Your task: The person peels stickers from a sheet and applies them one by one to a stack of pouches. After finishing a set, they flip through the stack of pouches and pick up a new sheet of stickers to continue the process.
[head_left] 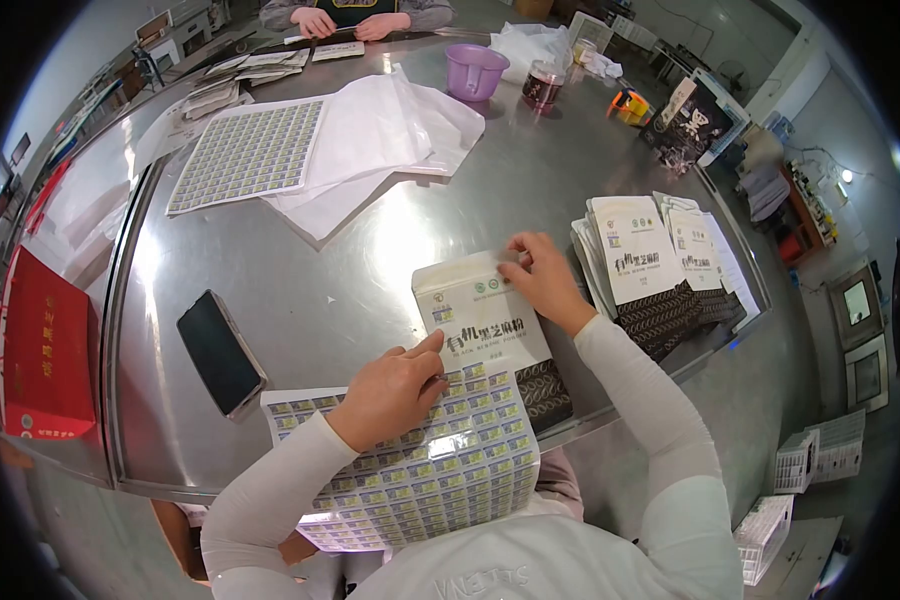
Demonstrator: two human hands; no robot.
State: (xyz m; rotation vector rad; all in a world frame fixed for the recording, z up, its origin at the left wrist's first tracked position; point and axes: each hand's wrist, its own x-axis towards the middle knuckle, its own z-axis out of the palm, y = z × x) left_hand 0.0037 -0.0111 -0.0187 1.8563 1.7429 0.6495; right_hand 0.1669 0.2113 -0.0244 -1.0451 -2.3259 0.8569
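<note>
A white paper pouch point(485, 310) with black lettering and a dark patterned lower end lies flat before me. My right hand point(545, 280) is closed at its top right corner, thumb and finger pinching the edge. A sheet of small yellow-and-blue stickers point(450, 450) overlaps the pouch's lower part and hangs over the table edge toward my lap. My left hand point(395, 390) rests over the sheet's upper part, its fingers curled together and the fingertips near the pouch's lettering. Whatever sits between those fingertips is too small to make out.
Similar pouches point(635, 250) are stacked at right. A phone point(220, 350) and red box point(45, 350) lie left. Farther back are another sticker sheet point(250, 155), white backing paper point(370, 140), a purple cup point(475, 72), a jar point(543, 88) and a co-worker's hands point(350, 24).
</note>
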